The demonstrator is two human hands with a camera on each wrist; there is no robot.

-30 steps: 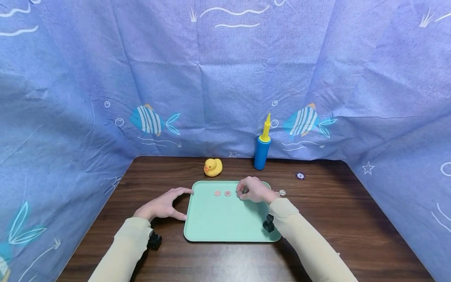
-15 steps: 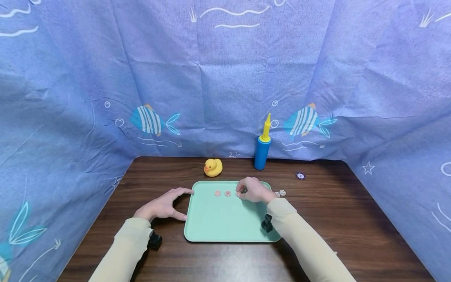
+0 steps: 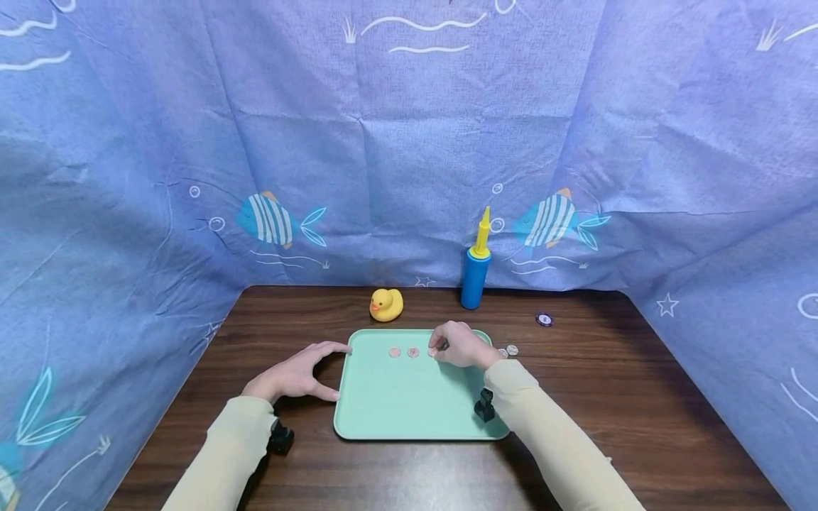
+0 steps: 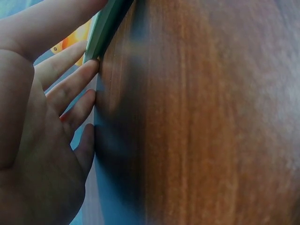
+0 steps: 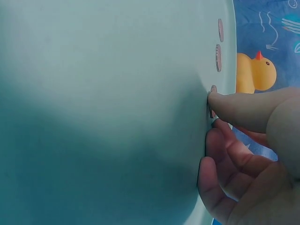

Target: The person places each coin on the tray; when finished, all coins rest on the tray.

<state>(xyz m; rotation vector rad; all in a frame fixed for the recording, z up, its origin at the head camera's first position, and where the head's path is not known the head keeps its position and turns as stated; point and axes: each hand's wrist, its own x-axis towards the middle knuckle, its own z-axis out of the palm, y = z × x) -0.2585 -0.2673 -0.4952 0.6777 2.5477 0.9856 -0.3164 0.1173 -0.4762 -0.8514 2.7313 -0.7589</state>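
A pale green tray (image 3: 409,404) lies on the table. Two copper-coloured coins, a left coin (image 3: 395,352) and a middle coin (image 3: 413,352), rest in a row near its far rim. At the row's right end my right hand (image 3: 463,345) pinches a third coin (image 5: 213,88) lying against the tray; thumb and fingers cover part of it. My left hand (image 3: 290,374) touches the tray's left rim, index finger and thumb spread apart. In the left wrist view its other fingers extend loosely beside the tray's edge.
Behind the tray sit a yellow rubber duck (image 3: 386,305) and a blue balloon pump (image 3: 475,277) with a yellow nozzle. Two silvery coins (image 3: 513,350) lie right of the tray, partly behind my right wrist. Farther right is a dark poker chip (image 3: 544,319). A blue fish-print cloth hangs behind.
My right hand has shifted very slightly, and the third coin under its fingertips now shows more. The left hand and tray stay in place.
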